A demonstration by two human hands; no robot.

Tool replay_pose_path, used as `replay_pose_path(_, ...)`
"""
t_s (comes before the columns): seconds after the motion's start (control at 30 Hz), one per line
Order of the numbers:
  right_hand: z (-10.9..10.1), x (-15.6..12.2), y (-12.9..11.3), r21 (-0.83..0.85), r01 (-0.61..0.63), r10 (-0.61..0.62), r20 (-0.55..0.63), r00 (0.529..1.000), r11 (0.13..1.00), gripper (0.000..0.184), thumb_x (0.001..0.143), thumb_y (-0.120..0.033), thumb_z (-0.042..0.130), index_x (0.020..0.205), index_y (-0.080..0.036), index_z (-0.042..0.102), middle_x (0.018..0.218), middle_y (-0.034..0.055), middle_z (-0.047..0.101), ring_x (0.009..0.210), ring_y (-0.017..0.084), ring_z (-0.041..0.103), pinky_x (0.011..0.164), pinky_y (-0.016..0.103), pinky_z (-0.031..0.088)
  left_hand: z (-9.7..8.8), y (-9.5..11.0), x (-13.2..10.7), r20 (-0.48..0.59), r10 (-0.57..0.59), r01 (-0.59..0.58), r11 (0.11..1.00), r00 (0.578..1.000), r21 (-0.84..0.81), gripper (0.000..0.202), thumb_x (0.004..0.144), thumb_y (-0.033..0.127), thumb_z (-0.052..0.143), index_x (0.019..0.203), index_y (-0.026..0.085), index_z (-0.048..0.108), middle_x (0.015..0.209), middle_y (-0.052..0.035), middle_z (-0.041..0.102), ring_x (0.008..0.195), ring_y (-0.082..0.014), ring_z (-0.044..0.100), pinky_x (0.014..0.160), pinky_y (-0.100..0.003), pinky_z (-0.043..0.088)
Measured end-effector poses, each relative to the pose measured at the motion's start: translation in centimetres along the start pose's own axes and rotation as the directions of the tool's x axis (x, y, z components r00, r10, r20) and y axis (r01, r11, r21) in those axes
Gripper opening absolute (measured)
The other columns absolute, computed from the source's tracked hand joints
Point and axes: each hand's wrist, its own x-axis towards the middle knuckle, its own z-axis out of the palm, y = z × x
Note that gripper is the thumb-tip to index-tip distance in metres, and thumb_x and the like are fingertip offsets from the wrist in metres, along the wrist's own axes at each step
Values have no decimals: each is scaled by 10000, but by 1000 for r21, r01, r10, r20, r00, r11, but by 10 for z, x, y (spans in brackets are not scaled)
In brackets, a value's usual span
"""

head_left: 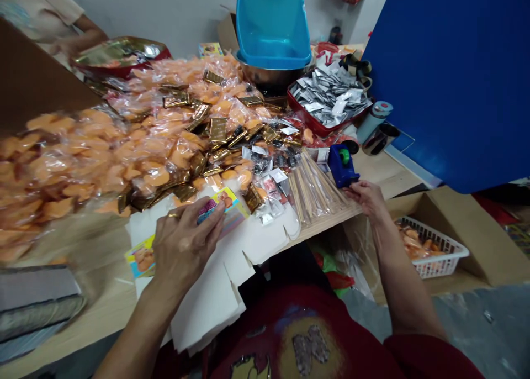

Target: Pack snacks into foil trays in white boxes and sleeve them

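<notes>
My left hand (186, 238) is closed over a flat yellow and blue printed cardboard box (143, 256), pressing it on a stack of white card blanks (211, 296). My right hand (366, 198) pinches at the front cutting edge of a blue tape dispenser (342, 168) with a green roll core. Its fingertips are together at the tape's end; the strip itself hardly shows. Between the hands lie bundled wooden sticks (312, 194) in clear plastic and small silver sachets (278, 175).
Bagged orange pieces (91, 152) and gold packets (218, 130) heap across the table. Behind stand a blue basin (273, 31), a red tray of silver sachets (327, 100) and a flask (375, 119). A white basket (441, 263) sits in a carton, lower right. Another person's arm (89, 31) shows far left.
</notes>
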Motion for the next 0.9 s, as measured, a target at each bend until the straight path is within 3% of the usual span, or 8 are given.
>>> replay_pose_path(0.17,-17,-24,-5,-238,102,-126,-88,988,966,210,766,-213,711,606,-204,575,780,69,652,943,238,645,868,394,504,-37,-10,-27,35,-80,83,990,996,-115,593,942,337,744,1494,422,546,1537,-23,618,1333,-331,631,1084,-539,511)
replay_pose_path(0.23,-9,-38,-8,-476,212,-289,-95,952,853,101,745,-174,731,680,-201,658,841,85,668,916,232,625,901,427,468,-51,-20,-45,15,-111,112,981,994,-158,556,909,325,789,1432,342,601,1582,-77,571,1410,-343,573,1142,-565,484)
replay_pose_path(0.33,36,-89,-15,-426,423,-322,290,901,800,148,834,-295,726,959,-230,773,764,45,692,698,197,642,740,386,501,-58,-36,-71,9,-99,98,968,995,-230,378,948,233,744,1318,249,667,1490,-139,637,1351,-300,626,1109,-527,527)
replay_pose_path(0.47,132,-197,-43,117,475,-397,737,547,872,259,949,-377,646,1118,-241,788,760,3,721,612,141,652,621,307,546,-49,-46,-88,-31,-92,80,956,995,-282,277,996,163,672,1254,256,709,1418,-125,693,1254,-239,691,1023,-464,585)
replay_pose_path(0.57,194,-251,-69,294,309,-406,818,408,904,507,966,-384,624,1457,-261,647,721,-29,733,570,132,662,608,303,591,-45,-44,-89,-64,-96,73,953,993,-293,214,998,179,678,1200,241,716,1406,-133,703,1248,-240,702,1019,-476,595)
replay_pose_path(0.63,221,-267,-78,314,163,-354,844,403,935,715,946,-418,653,1619,-261,468,726,-27,747,595,155,697,607,320,617,-45,-42,-89,-92,-93,61,951,991,-302,137,996,180,684,1128,210,705,1379,-150,718,1233,-238,714,1026,-478,599)
replay_pose_path(0.73,241,-276,-77,306,15,-276,836,475,952,904,900,-455,716,1688,-240,328,739,-8,757,623,186,722,575,329,625,-46,-39,-91,-99,-87,55,954,991,-294,22,998,192,681,1013,186,666,1340,-169,735,1225,-237,719,1039,-473,604)
replay_pose_path(0.9,247,-283,-65,285,-30,-219,797,564,958,925,901,-413,712,1701,-255,276,725,-17,743,586,192,702,559,349,624,-50,-42,-98,29,-75,80,966,997,-245,101,1025,204,607,1103,204,672,1459,-162,663,1324,-262,652,1073,-495,582)
